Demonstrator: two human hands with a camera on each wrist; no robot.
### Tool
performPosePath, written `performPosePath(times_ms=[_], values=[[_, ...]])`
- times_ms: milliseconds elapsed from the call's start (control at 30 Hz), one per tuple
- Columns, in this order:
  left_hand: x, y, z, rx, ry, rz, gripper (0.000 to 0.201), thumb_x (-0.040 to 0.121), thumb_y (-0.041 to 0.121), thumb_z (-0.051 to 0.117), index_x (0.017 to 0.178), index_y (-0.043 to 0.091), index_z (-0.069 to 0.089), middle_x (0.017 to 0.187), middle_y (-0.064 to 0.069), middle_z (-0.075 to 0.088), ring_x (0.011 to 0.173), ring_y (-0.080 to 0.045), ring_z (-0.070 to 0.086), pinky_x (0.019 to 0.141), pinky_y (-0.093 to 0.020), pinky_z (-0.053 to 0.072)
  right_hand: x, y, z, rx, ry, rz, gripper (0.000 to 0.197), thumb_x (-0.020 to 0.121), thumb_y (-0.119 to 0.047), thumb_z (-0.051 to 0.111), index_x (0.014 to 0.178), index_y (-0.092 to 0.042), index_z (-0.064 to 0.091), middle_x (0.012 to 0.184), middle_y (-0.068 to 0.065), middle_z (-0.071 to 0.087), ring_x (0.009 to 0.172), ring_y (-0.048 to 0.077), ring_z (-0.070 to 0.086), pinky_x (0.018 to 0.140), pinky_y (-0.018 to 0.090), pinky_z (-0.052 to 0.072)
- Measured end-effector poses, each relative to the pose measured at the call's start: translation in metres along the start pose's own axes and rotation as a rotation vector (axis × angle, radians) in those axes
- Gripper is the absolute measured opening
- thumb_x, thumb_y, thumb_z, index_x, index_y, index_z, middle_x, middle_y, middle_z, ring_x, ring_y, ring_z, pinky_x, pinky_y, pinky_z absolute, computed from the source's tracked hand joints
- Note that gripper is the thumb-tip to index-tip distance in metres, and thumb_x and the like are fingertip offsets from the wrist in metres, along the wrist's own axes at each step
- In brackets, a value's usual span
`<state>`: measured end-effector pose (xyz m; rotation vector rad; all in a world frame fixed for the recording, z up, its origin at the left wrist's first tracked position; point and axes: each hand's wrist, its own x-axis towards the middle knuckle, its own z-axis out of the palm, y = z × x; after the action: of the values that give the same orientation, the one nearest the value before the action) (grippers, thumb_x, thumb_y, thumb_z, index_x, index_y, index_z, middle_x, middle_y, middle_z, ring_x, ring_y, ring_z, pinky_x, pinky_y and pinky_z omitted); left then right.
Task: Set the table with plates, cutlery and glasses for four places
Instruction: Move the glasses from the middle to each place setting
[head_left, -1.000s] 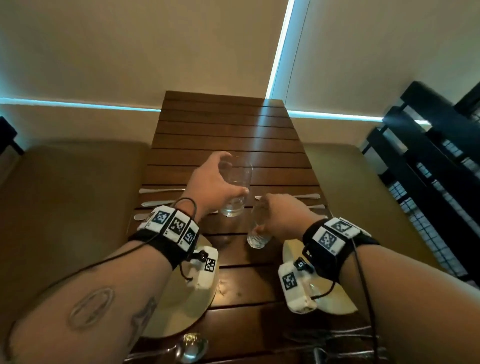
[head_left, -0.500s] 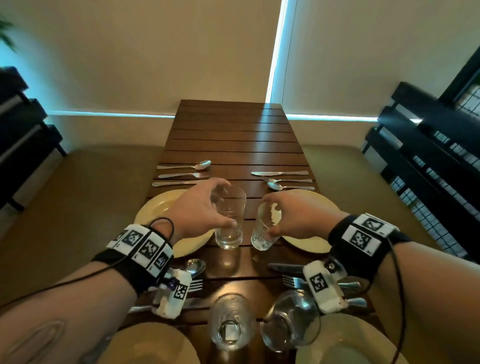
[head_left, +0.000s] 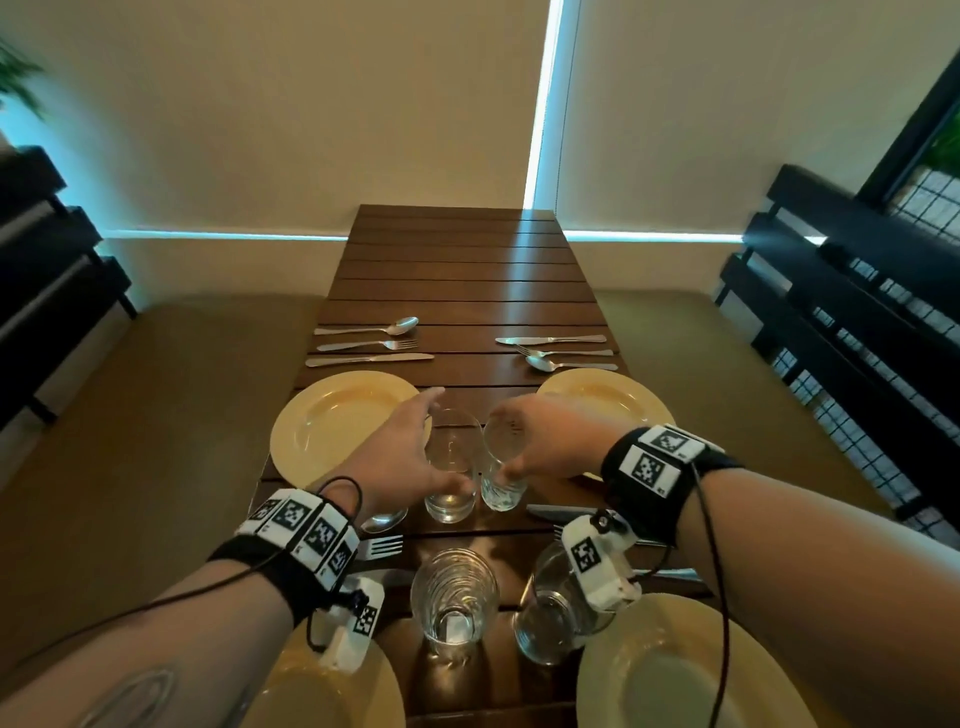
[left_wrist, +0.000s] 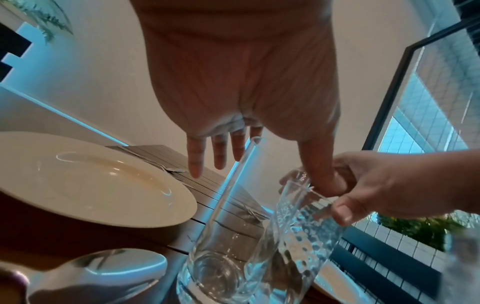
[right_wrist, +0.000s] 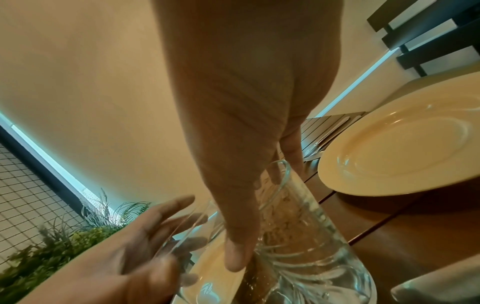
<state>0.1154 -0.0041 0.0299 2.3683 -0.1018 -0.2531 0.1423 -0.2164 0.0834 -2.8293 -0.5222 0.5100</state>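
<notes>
A smooth clear glass (head_left: 451, 483) and a textured clear glass (head_left: 500, 488) stand side by side on the wooden table (head_left: 457, 260), between the two far yellow plates (head_left: 332, 421) (head_left: 602, 397). My left hand (head_left: 434, 441) is beside the smooth glass (left_wrist: 221, 236) with its fingers (left_wrist: 194, 162) straight and spread, not curled round it. My right hand (head_left: 519, 441) holds the textured glass (right_wrist: 298, 236), thumb on one side and fingers on the other. The textured glass (left_wrist: 293, 236) leans a little towards the smooth one.
Spoon, fork and knife sets lie beyond the far plates (head_left: 369, 344) (head_left: 561, 352). Two near plates (head_left: 332, 696) (head_left: 670, 675), two near glasses (head_left: 453, 597) (head_left: 550, 613) and cutlery (head_left: 379, 546) sit under my wrists. Olive benches flank the table, with dark slatted backs at both sides.
Both glasses came towards me and now stand between the far plates. My left hand's fingers have straightened off the smooth glass. The right hand still holds its glass.
</notes>
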Motion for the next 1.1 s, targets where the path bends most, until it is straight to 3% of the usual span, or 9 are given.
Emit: performPosePath(times_ms=[67, 133, 233, 433, 567, 700, 900, 1100], values=[[-0.004, 0.001, -0.004, 0.001, 0.043, 0.013, 0.115, 0.066, 0.074, 0.078, 0.159, 0.037, 0.021, 0.161, 0.009, 0.035, 0.145, -0.016, 0.039, 0.116, -0.042, 0.040, -0.002, 0.001, -0.001, 0.023, -0.019, 0.007, 0.101, 0.068, -0.055, 0.081, 0.151, -0.030, 0.030, 0.152, -0.003, 0.045, 0.137, 0.019, 0.045, 0.107, 0.033, 0.038], [-0.008, 0.001, -0.006, 0.087, 0.093, 0.036, 0.098, 0.079, 0.072, 0.068, 0.160, 0.034, 0.026, 0.164, 0.007, 0.034, 0.149, -0.016, 0.033, 0.120, -0.041, 0.034, -0.006, 0.006, -0.005, 0.067, -0.004, 0.025, 0.104, 0.069, -0.061, 0.077, 0.154, -0.031, 0.025, 0.156, -0.002, 0.040, 0.140, 0.021, 0.041, 0.110, 0.035, 0.036], [-0.010, -0.001, -0.006, 0.199, 0.082, 0.055, 0.095, 0.077, 0.079, 0.055, 0.158, 0.034, 0.033, 0.165, 0.009, 0.033, 0.152, -0.014, 0.026, 0.122, -0.038, 0.025, -0.011, 0.016, -0.008, 0.047, -0.004, 0.053, 0.090, 0.078, -0.060, 0.070, 0.153, -0.034, 0.027, 0.151, 0.001, 0.048, 0.134, 0.021, 0.048, 0.103, 0.031, 0.039], [0.001, -0.005, -0.013, 0.307, 0.062, 0.049, 0.089, 0.079, 0.082, 0.055, 0.156, 0.041, 0.037, 0.168, 0.017, 0.024, 0.154, -0.018, 0.021, 0.123, -0.051, 0.026, -0.012, 0.025, -0.007, 0.011, -0.029, 0.069, 0.079, 0.082, -0.062, 0.064, 0.150, -0.041, 0.032, 0.151, 0.000, 0.049, 0.135, 0.022, 0.047, 0.105, 0.033, 0.039], [0.010, -0.002, -0.019, 0.407, 0.014, 0.033, 0.094, 0.075, 0.088, 0.044, 0.157, 0.044, 0.032, 0.171, 0.014, 0.011, 0.158, -0.020, 0.012, 0.125, -0.052, 0.019, -0.002, 0.031, -0.006, -0.020, -0.013, 0.055, 0.082, 0.078, -0.066, 0.064, 0.149, -0.041, 0.033, 0.163, -0.015, 0.020, 0.143, 0.022, 0.037, 0.113, 0.039, 0.034], [0.019, -0.003, -0.021, 0.460, 0.007, 0.017, 0.086, 0.081, 0.085, 0.046, 0.157, 0.048, 0.029, 0.172, 0.013, 0.003, 0.159, -0.022, 0.007, 0.125, -0.056, 0.018, 0.011, 0.042, -0.005, -0.055, -0.012, 0.082, 0.086, 0.073, -0.074, 0.061, 0.149, -0.042, 0.033, 0.166, -0.011, 0.004, 0.149, 0.023, 0.026, 0.116, 0.046, 0.034], [0.027, 0.002, -0.023, 0.484, -0.018, -0.005, 0.083, 0.084, 0.083, 0.045, 0.158, 0.047, 0.028, 0.173, 0.012, -0.003, 0.159, -0.023, -0.004, 0.125, -0.062, 0.007, 0.021, 0.053, -0.004, -0.116, 0.001, 0.097, 0.088, 0.072, -0.080, 0.054, 0.149, -0.044, 0.033, 0.167, -0.005, -0.008, 0.154, 0.026, -0.003, 0.121, 0.060, 0.010], [0.029, 0.005, -0.022, 0.490, -0.034, -0.007, 0.083, 0.085, 0.082, 0.044, 0.158, 0.047, 0.026, 0.173, 0.012, -0.006, 0.159, -0.024, -0.006, 0.124, -0.064, 0.005, 0.027, 0.057, -0.001, -0.122, 0.003, 0.105, 0.087, 0.072, -0.080, 0.054, 0.149, -0.044, 0.033, 0.166, -0.006, -0.013, 0.153, 0.028, -0.009, 0.120, 0.063, 0.003]])
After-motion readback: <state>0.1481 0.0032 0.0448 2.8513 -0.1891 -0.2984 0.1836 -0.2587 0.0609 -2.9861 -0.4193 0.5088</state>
